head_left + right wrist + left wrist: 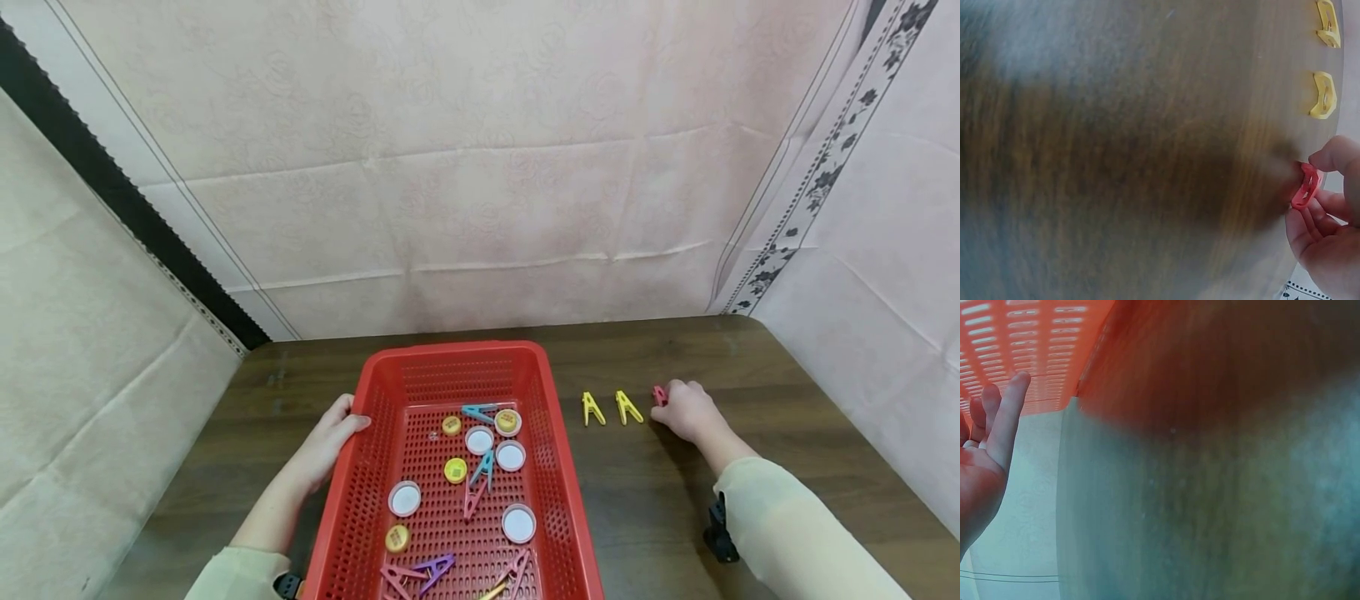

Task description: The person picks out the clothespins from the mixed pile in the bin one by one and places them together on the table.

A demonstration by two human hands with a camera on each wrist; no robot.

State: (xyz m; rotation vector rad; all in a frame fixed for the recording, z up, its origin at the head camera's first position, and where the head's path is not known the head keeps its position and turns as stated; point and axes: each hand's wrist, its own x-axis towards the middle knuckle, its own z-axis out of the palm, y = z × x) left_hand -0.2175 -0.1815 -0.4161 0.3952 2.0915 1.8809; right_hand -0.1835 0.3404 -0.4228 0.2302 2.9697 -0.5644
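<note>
My left hand point(332, 439) holds the left rim of a red plastic basket point(562, 467), thumb over the edge and fingers along the outer wall. In the left wrist view its fingers point(1007, 425) lie against the slotted side. To the right of the basket, my right hand point(692, 411) pinches a red clothespin point(1306, 186) between thumb and fingers, at the table surface. Just left of that hand, two yellow clothespins point(592, 409) point(628, 407) lie in a row on the table.
Inside the basket are white round lids point(518, 523), yellow round caps point(454, 470), and blue, pink and purple clothespins point(435, 570). The dark wooden table point(637, 500) ends at pale cloth hangings point(480, 208) at the back and sides.
</note>
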